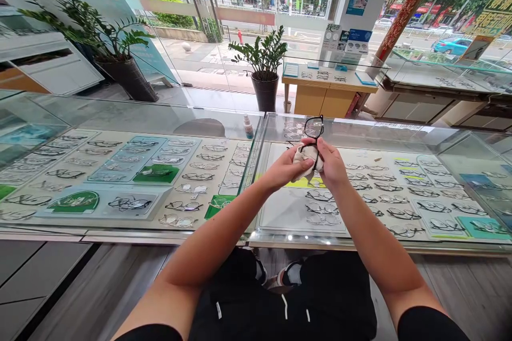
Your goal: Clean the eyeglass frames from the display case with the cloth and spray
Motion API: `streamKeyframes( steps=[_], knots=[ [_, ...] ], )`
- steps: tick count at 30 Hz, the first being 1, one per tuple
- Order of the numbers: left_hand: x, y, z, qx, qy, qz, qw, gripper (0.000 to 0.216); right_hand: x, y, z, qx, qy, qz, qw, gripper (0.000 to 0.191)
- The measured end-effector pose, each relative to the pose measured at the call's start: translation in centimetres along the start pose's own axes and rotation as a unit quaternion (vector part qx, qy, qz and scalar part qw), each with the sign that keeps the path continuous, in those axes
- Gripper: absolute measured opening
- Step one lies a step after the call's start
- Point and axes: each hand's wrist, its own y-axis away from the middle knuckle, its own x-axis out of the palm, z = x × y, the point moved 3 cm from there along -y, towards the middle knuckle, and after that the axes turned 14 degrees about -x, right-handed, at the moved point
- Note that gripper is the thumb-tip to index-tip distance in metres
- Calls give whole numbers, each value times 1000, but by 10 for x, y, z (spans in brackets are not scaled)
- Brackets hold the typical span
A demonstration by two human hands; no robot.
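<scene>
1. Left-hand glass display case, left half of frame: rows of spectacle frames, some on blue and green trays.
2. Spray bottle, centre of frame: white cap, upright at the seam of the two cases.
3. Left hand, right of centre: fingers bent around the cloth, thumb pressed on its face.
4. Pale cloth, between the hands: bunched, folded about the lower part of the eyeglasses.
5. Black-rimmed eyeglasses, right of centre, held above the case: one clear lens projects above the fingertips, dark rim intact so far as visible; the rest is partly hidden. Step in hand, by judgement: wiping a lens. Next move calls for light thumb pressure and a steady rim.
6. Right hand, same area: fingers closed on the eyeglasses and cloth edge; exact finger placement cannot be told.
7. Right-hand glass display case, lower right: further spectacle rows.
</scene>
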Motion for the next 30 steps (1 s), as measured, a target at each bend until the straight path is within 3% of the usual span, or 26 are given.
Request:
streamKeyframes(
  steps=[9, 13, 21, 27, 30],
  knots=[
    [-2, -7, 2, 43, -14, -95, 994, 64, 10, 3, 12, -106, 125, 63, 984, 53],
    [-5, -8, -3, 70, -20, -106, 992, 62, 10, 6, 10, -102, 100, 41, 989, 47],
    [-3, -2, -5, 26, -40, -28, 998, 57, 3, 4, 5, -28, -38, -22, 999, 40],
    [-8, -6, -3, 72, -45, -97, 992, 60, 8, 5, 4, -35, -14, 35, 999, 40],
    [-14, -8, -4, 81, -88, -122, 985, 64, 10, 5, 2, -20, -24, 25, 999, 41]
  ],
)
